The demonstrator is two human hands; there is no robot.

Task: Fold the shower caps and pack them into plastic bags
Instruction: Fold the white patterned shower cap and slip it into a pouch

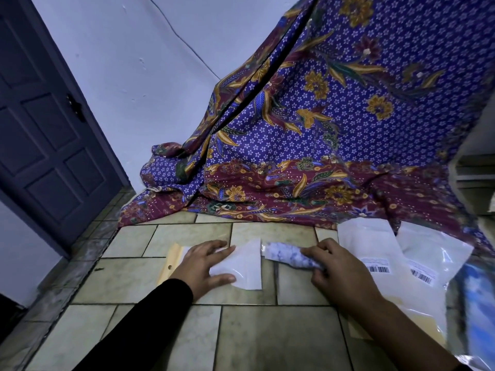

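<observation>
A small white plastic bag (247, 266) lies flat on the tiled floor, its open end toward the right. My left hand (206, 266) presses on its left part, fingers spread over it and thumb along the lower edge. Just right of the bag's mouth lies a rolled, folded shower cap (284, 254), white with a bluish pattern. My right hand (340, 271) grips the cap's right end, and the cap's left tip touches the bag's opening. A pale yellow bag header with a hole (168, 263) shows at the left under my hand.
Two larger white pouches with barcode labels (375, 250) (428, 258) lie at the right on the floor. A blue and maroon batik cloth (294, 156) hangs behind. A dark door (48, 124) stands at the left. A blue blurred packet (476, 303) sits at the right edge.
</observation>
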